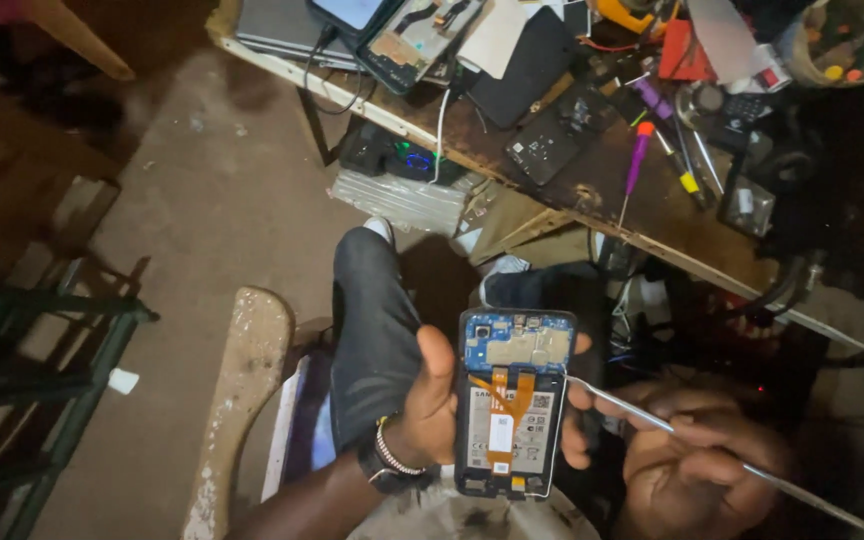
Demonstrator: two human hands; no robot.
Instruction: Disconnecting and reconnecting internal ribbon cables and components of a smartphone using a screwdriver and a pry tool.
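The left hand (432,405) covers the left edge of the opened phone (512,400), and its fingers (577,440) show only as tips past the right edge. The right hand (697,465) lies in deep shadow, its grip on the thin metal tool (652,418) hard to make out. The tool's far end runs off the bottom edge. The counter (592,190) is cut off at the top, and its small parts are too tiny to tell.

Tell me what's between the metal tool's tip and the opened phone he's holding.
Nothing: in the head view the thin metal tool reaches the right edge of the opened phone directly.
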